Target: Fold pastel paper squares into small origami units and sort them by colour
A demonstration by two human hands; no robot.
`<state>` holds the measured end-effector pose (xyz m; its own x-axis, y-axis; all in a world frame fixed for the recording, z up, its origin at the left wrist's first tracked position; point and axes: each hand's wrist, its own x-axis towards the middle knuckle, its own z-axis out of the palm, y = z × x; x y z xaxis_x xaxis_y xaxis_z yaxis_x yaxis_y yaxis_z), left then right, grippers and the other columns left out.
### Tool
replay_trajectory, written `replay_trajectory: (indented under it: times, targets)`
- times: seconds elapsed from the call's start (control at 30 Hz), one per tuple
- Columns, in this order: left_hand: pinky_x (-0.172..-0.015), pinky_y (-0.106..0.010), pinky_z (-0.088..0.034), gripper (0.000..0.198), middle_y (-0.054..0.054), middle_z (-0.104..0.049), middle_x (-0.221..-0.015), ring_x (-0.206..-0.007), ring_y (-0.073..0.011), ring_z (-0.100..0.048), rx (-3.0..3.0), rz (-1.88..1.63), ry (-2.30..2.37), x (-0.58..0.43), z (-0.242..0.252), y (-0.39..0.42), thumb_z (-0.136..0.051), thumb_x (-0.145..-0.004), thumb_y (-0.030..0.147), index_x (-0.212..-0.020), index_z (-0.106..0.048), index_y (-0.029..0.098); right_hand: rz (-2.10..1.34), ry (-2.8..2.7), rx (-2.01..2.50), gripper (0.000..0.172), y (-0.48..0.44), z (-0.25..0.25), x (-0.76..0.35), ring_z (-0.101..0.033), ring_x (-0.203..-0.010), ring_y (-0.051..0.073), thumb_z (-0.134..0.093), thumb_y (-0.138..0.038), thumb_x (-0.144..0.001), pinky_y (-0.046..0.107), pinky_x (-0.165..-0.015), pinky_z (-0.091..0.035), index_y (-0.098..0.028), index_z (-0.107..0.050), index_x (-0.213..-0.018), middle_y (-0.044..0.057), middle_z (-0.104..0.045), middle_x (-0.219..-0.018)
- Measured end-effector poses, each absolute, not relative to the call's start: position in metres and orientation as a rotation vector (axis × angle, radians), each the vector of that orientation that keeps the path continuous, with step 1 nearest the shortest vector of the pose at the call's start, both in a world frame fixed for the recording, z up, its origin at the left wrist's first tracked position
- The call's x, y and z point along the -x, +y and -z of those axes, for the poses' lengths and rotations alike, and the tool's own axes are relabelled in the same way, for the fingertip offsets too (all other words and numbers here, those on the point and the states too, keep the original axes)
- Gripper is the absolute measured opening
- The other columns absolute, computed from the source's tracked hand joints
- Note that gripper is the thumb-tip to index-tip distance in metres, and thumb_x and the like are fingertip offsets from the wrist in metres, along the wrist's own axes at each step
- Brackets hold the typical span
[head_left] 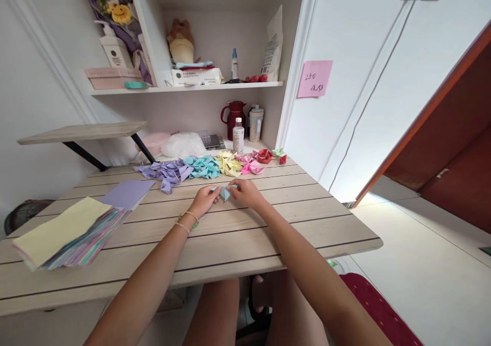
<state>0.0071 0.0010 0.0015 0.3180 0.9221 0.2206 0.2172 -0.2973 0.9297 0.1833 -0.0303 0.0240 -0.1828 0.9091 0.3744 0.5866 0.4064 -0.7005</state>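
Note:
A small light-blue folded paper piece (pixel 224 194) is held between my two hands, just above the middle of the wooden table. My left hand (pixel 205 201) pinches its left end, with beaded bracelets on the wrist. At the other end, the fingers of my right hand (pixel 247 192) close on its right tip. Right behind my hands lies a row of folded paper pieces: purple ones (pixel 169 172), turquoise ones (pixel 202 167), yellow ones (pixel 229 163), pink ones (pixel 252 167) and a red one (pixel 264 155).
On the table's left lie a stack of coloured paper (pixel 65 231) and a purple sheet (pixel 128 193). A small raised stand (pixel 82 132) is behind them. A bottle (pixel 238 136), a dark red jug (pixel 235 121) and a cup (pixel 255 123) stand at the back under the shelf (pixel 184 88).

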Motion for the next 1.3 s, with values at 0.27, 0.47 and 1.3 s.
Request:
replay_trajectory:
  times: [0.27, 0.47, 1.3]
  targets:
    - [-0.047, -0.021, -0.034, 0.042, 0.001, -0.054, -0.051, -0.045, -0.0082, -0.046, -1.451, -1.184, 1.013, -0.004, -0.008, 0.000, -0.057, -0.068, 0.055, -0.062, -0.059, 0.013, -0.829, -1.613, 1.198, 0.027, -0.020, -0.017, -0.187, -0.058, -0.048, 0.013, -0.047, -0.040, -0.083, 0.022, -0.052, -0.047, -0.017, -0.060, -0.078, 0.001, -0.063, -0.055]
    - [-0.046, -0.020, -0.035, 0.044, -0.001, -0.058, -0.054, -0.044, -0.0079, -0.048, -1.404, -1.135, 0.994, -0.006, -0.009, -0.003, -0.058, -0.066, 0.057, -0.068, -0.057, 0.013, -0.853, -1.597, 1.199, 0.027, -0.020, -0.017, -0.185, -0.059, -0.048, 0.013, -0.051, -0.041, -0.080, 0.022, -0.051, -0.048, -0.017, -0.061, -0.079, 0.001, -0.064, -0.055]
    - [-0.052, -0.023, -0.039, 0.032, -0.001, -0.058, -0.054, -0.048, -0.0091, -0.050, -1.464, -1.099, 0.987, -0.007, -0.007, -0.002, -0.061, -0.069, 0.045, -0.059, -0.056, 0.014, -0.722, -1.774, 1.265, 0.024, -0.026, -0.018, -0.182, -0.060, -0.048, 0.013, -0.051, -0.037, -0.080, 0.022, -0.054, -0.044, -0.018, -0.064, -0.074, -0.001, -0.063, -0.053]
